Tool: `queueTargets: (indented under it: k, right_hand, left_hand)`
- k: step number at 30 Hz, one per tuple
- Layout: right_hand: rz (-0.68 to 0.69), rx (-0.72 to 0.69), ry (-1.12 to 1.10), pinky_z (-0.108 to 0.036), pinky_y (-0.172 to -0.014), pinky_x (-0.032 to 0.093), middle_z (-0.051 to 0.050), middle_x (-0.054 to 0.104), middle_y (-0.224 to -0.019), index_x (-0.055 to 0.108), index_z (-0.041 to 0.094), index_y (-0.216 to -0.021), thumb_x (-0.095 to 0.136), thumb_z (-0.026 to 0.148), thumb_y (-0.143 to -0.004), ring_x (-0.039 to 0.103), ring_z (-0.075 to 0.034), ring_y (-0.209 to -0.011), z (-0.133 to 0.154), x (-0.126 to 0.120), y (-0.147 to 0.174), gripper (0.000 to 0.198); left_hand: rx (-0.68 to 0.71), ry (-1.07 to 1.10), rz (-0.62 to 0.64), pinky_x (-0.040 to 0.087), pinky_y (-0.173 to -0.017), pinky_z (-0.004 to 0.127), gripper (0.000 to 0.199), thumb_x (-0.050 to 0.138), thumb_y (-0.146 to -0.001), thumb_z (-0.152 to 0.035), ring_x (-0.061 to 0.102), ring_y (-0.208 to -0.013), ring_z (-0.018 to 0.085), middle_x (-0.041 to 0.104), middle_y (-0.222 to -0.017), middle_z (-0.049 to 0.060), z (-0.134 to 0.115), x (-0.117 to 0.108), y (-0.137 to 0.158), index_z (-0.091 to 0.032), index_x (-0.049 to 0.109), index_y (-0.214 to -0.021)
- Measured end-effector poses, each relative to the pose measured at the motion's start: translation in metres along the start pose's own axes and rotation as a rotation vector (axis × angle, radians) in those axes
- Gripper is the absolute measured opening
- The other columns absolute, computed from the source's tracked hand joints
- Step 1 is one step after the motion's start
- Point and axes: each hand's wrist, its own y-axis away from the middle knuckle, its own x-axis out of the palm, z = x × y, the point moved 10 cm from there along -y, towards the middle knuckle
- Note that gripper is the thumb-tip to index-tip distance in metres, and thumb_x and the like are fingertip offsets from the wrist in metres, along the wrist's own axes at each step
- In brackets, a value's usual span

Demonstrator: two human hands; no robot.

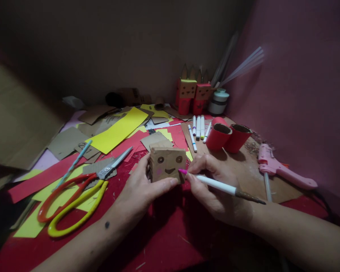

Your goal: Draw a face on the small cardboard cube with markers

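Note:
My left hand [143, 187] is closed around the left and lower edges of a small cardboard box [169, 163], holding it upright. Two round eyes and a dark mouth are drawn on its front, and a faint pink patch shows on the left cheek. In my right hand [212, 185] is a white marker [217, 184] with a pink tip end and a dark tail end. The pink end meets or nearly meets the box's right cheek; I cannot tell whether it touches.
Scissors [76, 200] with red and yellow handles lie left among paper and cardboard scraps. Several white markers [198, 127] and red-covered tubes [218, 136] stand or lie beyond my right hand. A pink glue gun [283, 168] rests far right. Two face figures [187, 92] stand behind.

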Motion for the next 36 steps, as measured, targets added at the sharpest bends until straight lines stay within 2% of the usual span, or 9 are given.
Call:
queueTargets:
  k: [6,13,22,29,36]
  right_hand:
    - [0.001,0.022,0.013,-0.028,-0.054,0.040,0.001,0.053,-0.071,0.050,0.021,-0.083,0.055,0.011,-0.086,0.047,-0.012,-0.057,-0.0009,0.0000,0.0006,0.012]
    - [-0.039,-0.009,-0.047,-0.032,-0.057,0.043,-0.002,0.055,-0.073,0.048,0.023,-0.084,0.054,0.015,-0.090,0.051,-0.016,-0.062,0.0025,-0.0055,0.0001,0.011]
    - [-0.051,0.004,-0.051,-0.030,-0.054,0.041,-0.001,0.055,-0.074,0.048,0.023,-0.086,0.055,0.016,-0.090,0.049,-0.014,-0.058,0.0006,-0.0065,0.0004,0.010]
    - [-0.047,0.004,-0.041,-0.030,-0.054,0.041,0.000,0.054,-0.072,0.049,0.023,-0.085,0.055,0.016,-0.089,0.048,-0.014,-0.058,-0.0005,-0.0052,0.0015,0.010]
    - [-0.072,0.025,-0.035,-0.029,-0.053,0.042,0.000,0.055,-0.072,0.048,0.023,-0.086,0.055,0.017,-0.090,0.049,-0.013,-0.057,-0.0006,-0.0066,0.0003,0.010]
  left_hand:
    - [0.007,-0.019,-0.024,0.050,-0.097,0.047,0.076,0.086,-0.065,-0.038,0.064,-0.115,0.038,0.071,-0.124,0.013,-0.0007,-0.0019,-0.0005,-0.018,0.056,-0.132]
    - [0.000,-0.029,0.000,0.052,-0.092,0.039,0.071,0.082,-0.070,-0.036,0.065,-0.113,0.033,0.072,-0.121,0.009,-0.0042,-0.0001,0.0007,-0.018,0.054,-0.133]
    - [0.038,-0.017,-0.051,0.053,-0.094,0.044,0.069,0.082,-0.068,-0.037,0.067,-0.113,0.036,0.074,-0.119,0.011,-0.0070,-0.0022,0.0025,-0.018,0.059,-0.130]
    - [0.002,-0.044,0.009,0.052,-0.096,0.041,0.072,0.081,-0.071,-0.039,0.065,-0.116,0.035,0.071,-0.125,0.010,-0.0056,0.0014,0.0018,-0.018,0.054,-0.134]
    - [0.003,-0.028,0.001,0.053,-0.093,0.040,0.073,0.082,-0.069,-0.038,0.066,-0.114,0.034,0.072,-0.123,0.009,-0.0044,0.0002,0.0013,-0.018,0.054,-0.134]
